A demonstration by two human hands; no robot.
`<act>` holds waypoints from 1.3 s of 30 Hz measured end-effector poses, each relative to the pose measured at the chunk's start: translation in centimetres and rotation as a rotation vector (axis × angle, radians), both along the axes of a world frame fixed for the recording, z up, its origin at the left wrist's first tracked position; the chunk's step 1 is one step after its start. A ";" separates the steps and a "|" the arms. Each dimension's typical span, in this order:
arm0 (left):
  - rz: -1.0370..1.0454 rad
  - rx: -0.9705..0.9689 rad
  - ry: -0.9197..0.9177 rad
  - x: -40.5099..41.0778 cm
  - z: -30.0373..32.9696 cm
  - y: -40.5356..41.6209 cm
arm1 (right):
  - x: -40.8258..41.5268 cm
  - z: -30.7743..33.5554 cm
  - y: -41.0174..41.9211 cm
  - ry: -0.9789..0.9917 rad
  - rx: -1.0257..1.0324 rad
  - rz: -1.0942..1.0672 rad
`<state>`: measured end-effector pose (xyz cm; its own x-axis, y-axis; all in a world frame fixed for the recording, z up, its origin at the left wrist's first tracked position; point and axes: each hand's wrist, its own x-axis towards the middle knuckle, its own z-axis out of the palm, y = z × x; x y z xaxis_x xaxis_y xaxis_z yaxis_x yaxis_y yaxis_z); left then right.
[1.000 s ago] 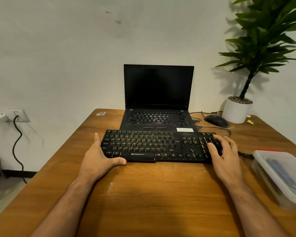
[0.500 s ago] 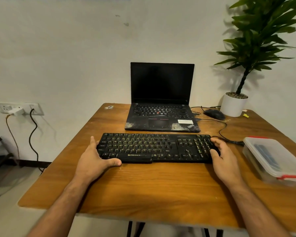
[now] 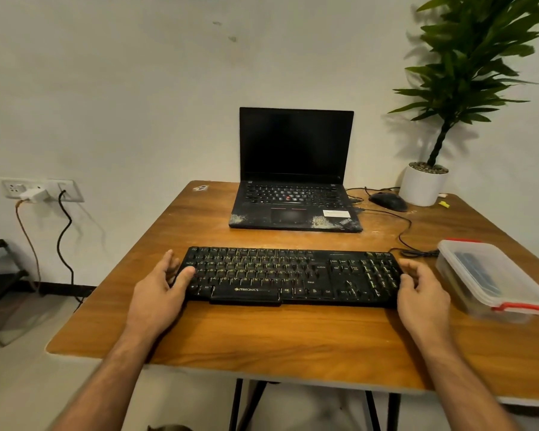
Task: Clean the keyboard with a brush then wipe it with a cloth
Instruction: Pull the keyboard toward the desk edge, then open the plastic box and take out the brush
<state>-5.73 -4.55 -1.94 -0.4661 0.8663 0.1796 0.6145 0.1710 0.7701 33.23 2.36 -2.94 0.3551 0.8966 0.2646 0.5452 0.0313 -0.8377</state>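
Note:
A black wired keyboard (image 3: 293, 275) lies flat on the wooden table (image 3: 293, 340), in front of the laptop. My left hand (image 3: 159, 290) holds its left end, with the thumb on the keys and the fingers round the edge. My right hand (image 3: 423, 293) grips the right end with its fingers curled against that edge. No brush or cloth shows in the open. A clear plastic container (image 3: 492, 278) with a red-clipped lid holds something dark blue that I cannot make out.
An open black laptop (image 3: 296, 169) with dusty palm rests stands behind the keyboard. A black mouse (image 3: 388, 201) and a white plant pot (image 3: 422, 185) sit at the back right. The keyboard's cable (image 3: 408, 231) runs between them. A wall socket (image 3: 41, 189) is at left.
Both hands have pulled the keyboard off the laptop's front and toward me. It now lies well apart from the laptop, and the view has drawn back from the table.

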 end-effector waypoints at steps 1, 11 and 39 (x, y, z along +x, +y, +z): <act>0.018 0.016 0.013 0.0 0.0 0.1 | 0.0 0.0 0.0 0.002 -0.003 0.001; 0.074 -0.010 -0.017 -0.5 -0.3 0.2 | 0.2 -0.3 0.0 0.010 0.002 -0.011; -0.738 0.282 0.464 24.1 1.8 4.1 | 9.7 2.9 -3.0 0.143 0.378 -0.190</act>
<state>18.33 -0.45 -0.12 0.3598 0.8111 0.4611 0.7515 -0.5449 0.3720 42.88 -0.65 -0.04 0.5612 0.6615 0.4975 0.4508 0.2598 -0.8540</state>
